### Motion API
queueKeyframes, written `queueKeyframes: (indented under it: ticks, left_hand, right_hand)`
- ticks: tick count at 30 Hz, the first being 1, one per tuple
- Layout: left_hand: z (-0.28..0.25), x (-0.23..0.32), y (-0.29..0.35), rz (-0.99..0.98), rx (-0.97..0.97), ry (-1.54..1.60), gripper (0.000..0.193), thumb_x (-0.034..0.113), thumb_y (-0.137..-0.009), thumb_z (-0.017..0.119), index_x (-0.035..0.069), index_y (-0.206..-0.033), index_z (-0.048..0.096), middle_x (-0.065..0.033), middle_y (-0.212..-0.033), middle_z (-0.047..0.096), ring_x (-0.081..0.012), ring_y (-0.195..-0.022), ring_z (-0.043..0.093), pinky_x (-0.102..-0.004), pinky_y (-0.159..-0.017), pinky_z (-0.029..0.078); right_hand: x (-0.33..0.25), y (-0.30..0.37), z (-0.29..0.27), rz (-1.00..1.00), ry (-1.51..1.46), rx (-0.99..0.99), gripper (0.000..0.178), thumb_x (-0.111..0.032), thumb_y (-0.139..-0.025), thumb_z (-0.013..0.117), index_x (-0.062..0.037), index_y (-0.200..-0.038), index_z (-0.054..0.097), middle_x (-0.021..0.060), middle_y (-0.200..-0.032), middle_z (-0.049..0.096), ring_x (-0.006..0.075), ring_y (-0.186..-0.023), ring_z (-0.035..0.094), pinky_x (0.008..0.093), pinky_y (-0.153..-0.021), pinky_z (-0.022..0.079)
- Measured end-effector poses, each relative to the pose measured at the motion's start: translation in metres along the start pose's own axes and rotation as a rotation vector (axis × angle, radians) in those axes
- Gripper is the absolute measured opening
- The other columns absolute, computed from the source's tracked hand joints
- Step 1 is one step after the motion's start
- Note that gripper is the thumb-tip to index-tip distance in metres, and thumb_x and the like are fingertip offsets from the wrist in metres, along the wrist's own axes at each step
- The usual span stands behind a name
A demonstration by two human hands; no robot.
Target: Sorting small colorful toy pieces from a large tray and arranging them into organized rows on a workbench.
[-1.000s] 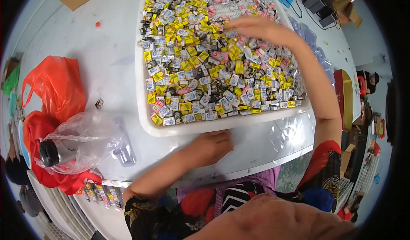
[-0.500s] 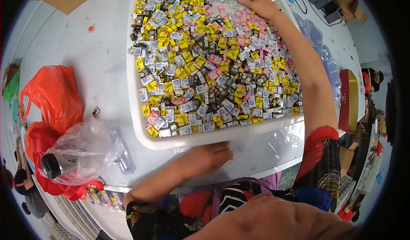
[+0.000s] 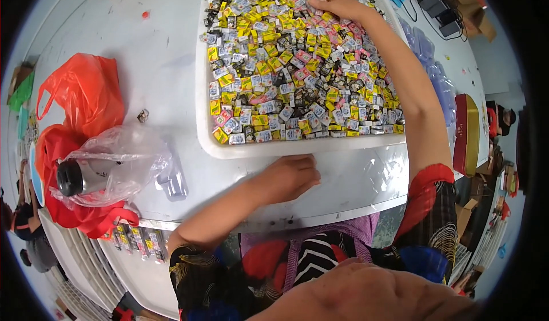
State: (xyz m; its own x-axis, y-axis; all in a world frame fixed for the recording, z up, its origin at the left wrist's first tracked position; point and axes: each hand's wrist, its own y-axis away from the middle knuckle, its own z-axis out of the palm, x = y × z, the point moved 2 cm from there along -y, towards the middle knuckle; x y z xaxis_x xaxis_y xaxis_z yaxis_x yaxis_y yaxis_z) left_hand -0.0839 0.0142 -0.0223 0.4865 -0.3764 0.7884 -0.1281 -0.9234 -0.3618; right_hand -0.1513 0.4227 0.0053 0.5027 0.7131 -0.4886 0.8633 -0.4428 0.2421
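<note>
While the right hand (image 3: 342, 6) lies over the packs (image 3: 286, 81), the left hand (image 3: 291, 179) sits just outside the tray (image 3: 257, 150)

Small packs fill the white tray, whose raised rim probably keeps them off the counter (image 3: 163, 29). Left fingers (image 3: 309, 175) curl in; I cannot tell whether either hand is clamped on anything. Nearby, a clear bag (image 3: 140, 149) partly wraps a black-lidded bottle (image 3: 94, 175).

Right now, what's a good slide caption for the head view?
Right hand over a white tray of small colourful packs, left hand beside the tray's near edge, red plastic bag at left.
</note>
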Motion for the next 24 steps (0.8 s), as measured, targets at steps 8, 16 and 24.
queueKeyframes:
  ticks: [8, 16, 24]
  left_hand:
    - [-0.002, -0.002, -0.002, 0.020, 0.039, -0.011, 0.016, 0.008, -0.077, 0.071, 0.007, -0.090, 0.062, -0.0086, -0.092, 0.062, -0.0294, -0.099, 0.059, -0.0395, -0.084, 0.051]
    - [0.006, -0.006, 0.005, 0.087, 0.055, -0.079, 0.025, 0.012, -0.074, 0.074, 0.010, -0.097, 0.063, -0.0067, -0.107, 0.061, -0.0291, -0.111, 0.054, -0.0413, -0.094, 0.046]
    - [-0.005, 0.009, 0.002, 0.078, -0.259, -0.189, 0.013, 0.006, -0.074, 0.064, 0.012, -0.085, 0.066, -0.0031, -0.120, 0.058, -0.0315, -0.129, 0.039, -0.0502, -0.109, 0.027]
  right_hand:
    - [-0.036, 0.032, 0.019, -0.145, 0.147, 0.025, 0.055, -0.063, -0.089, 0.048, -0.0117, -0.069, 0.047, 0.0010, -0.057, 0.046, 0.0111, -0.052, 0.045, 0.0302, -0.054, 0.037]
    - [-0.083, 0.114, 0.052, -0.255, -0.020, 0.080, 0.042, -0.045, -0.090, 0.058, -0.0084, -0.072, 0.048, 0.0010, -0.063, 0.050, 0.0095, -0.060, 0.049, 0.0290, -0.058, 0.040]
    - [-0.090, 0.203, 0.063, -0.517, 0.122, 0.380, 0.023, -0.026, -0.089, 0.061, -0.0037, -0.094, 0.059, 0.0129, -0.089, 0.058, 0.0274, -0.082, 0.057, 0.0373, -0.071, 0.043]
